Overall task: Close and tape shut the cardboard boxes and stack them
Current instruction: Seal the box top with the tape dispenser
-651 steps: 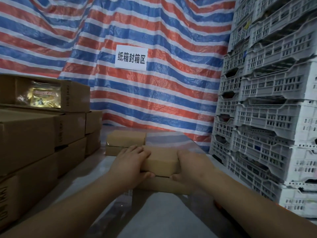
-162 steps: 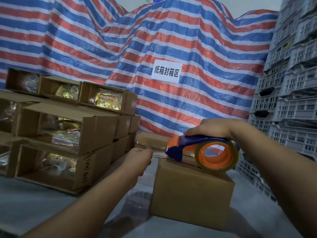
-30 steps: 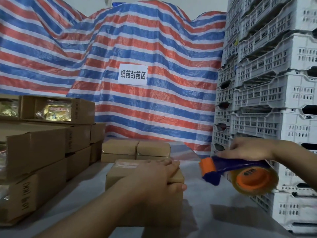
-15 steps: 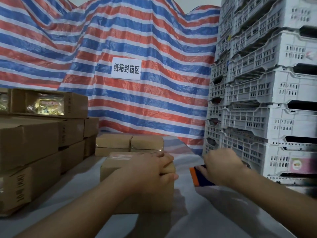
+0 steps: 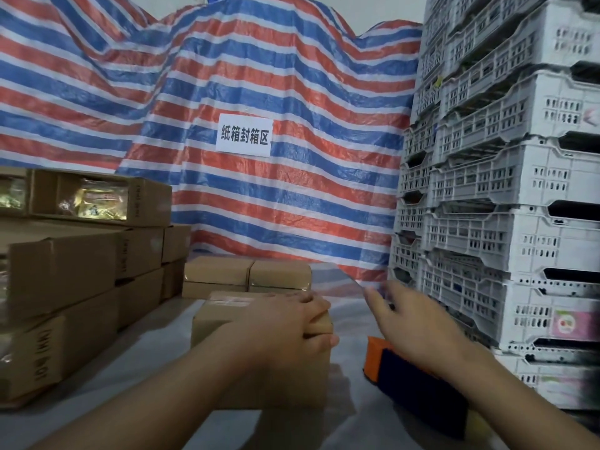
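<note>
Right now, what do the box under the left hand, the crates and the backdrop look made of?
Box: matte brown corrugated cardboard, going by the folded edges; a glossy strip on top looks like clear tape.
Crates: pale grey moulded plastic, likely rigid, with slotted walls and stacking rims.
Backdrop: woven plastic tarpaulin, probably; red, white and blue stripes, creased, slight sheen.

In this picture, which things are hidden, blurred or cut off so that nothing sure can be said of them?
Head view:
- Tape dispenser: the right forearm covers its roll and handle.
- Right hand: motion blur smears its fingers.
- Box under the left hand: hand and forearm hide most of its top, so the tape seam is unclear.
- Open boxes at left: the picture edge cuts them.
</note>
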The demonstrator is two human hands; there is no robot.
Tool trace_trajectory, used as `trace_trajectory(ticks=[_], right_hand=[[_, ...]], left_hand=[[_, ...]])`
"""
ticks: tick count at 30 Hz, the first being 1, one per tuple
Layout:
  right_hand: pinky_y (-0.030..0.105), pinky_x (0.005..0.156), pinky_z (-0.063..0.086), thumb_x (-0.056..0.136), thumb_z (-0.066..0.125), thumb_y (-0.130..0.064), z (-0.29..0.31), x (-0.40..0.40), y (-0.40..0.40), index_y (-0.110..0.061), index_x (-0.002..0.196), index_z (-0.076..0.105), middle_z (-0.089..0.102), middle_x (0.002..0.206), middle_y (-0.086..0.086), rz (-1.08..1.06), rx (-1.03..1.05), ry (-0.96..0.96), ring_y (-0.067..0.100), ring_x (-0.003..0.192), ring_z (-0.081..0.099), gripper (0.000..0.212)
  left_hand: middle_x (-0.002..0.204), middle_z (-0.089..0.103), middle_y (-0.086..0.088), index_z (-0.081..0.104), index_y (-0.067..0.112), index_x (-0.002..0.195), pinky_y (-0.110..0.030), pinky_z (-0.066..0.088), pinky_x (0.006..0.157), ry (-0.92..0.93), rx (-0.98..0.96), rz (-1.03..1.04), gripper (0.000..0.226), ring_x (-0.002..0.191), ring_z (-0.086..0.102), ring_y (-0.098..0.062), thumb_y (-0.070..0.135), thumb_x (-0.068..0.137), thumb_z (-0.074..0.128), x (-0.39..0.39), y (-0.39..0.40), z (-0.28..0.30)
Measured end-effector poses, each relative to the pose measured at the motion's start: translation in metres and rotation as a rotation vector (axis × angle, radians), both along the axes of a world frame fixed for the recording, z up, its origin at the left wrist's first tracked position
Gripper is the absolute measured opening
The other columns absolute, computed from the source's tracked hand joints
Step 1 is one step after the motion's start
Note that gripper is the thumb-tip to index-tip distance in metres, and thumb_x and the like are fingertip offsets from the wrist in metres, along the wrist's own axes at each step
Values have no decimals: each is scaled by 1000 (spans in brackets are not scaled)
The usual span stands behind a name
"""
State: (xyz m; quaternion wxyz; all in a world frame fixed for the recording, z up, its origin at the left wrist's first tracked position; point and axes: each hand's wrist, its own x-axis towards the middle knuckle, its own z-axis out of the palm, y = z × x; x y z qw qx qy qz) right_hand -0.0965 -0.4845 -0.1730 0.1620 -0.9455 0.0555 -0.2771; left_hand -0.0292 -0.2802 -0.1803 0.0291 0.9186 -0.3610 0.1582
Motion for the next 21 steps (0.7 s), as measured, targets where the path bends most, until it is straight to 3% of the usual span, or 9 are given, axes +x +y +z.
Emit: trace_trajectory(ticks=[2,4,6,9,13,15,17,19,21], right_hand=[[30,94,41,100,29,-63,12,15,26,-33,130,54,57,126,-12,317,507,-49,10,117,54,49],[23,90,46,104,32,-53,8,31,55,-34,123,54,60,127,-3,485,864,26,9,114,57,35],[30,91,53,103,36,-51,-13,45,72,-28,121,62,68,121,12,532,1077,84,22,111,65,38],[48,107,47,98,44,-58,-38,50,78,-15,124,68,72,117,14,462,1331,47,29,112,68,56],[54,110,42,100,42,-56,-47,43,77,-7,125,67,65,125,28,338,1410,243,43,121,58,60],[53,107,44,99,34,-64,-48,35,75,-14,123,67,67,122,24,262,1433,303,42,117,60,64],[47,107,42,99,32,-65,-46,29,73,-14,136,58,60,133,21,235,1422,327,39,123,55,69],[38,96,41,99,33,-62,-45,19,73,-14,150,41,48,148,18,261,1319,299,34,125,51,71],[38,90,45,97,35,-63,-45,14,74,-27,156,30,42,153,10,331,1174,254,29,124,50,69]], left_hand=[[161,20,11,16,42,152,-39,28,112,-2,3,3,66,142,30,-16,67,94,36,-2,0,1],[159,25,9,16,40,153,-38,30,111,6,-47,-7,69,139,35,-16,67,93,37,-2,1,1],[150,42,7,20,38,152,-32,36,103,0,-128,-25,70,129,47,-14,64,91,43,-2,2,0],[126,60,9,34,35,141,-24,42,84,-22,-192,-36,64,105,58,-9,62,85,47,-3,4,-2],[121,54,13,27,33,145,-18,40,77,107,-256,-85,66,96,52,-1,60,89,49,-2,9,6],[138,46,15,22,42,146,-23,45,90,160,-442,-146,64,118,50,-3,57,91,51,-7,18,11],[149,35,19,23,47,145,-35,42,104,66,-637,-131,62,135,37,-5,60,91,50,-16,35,11],[147,34,21,30,47,141,-39,41,107,-38,-815,-78,61,134,35,-1,69,86,43,-19,58,4],[140,39,25,32,49,139,-35,43,102,-18,-999,-40,68,126,41,1,77,78,43,-18,83,-10]])
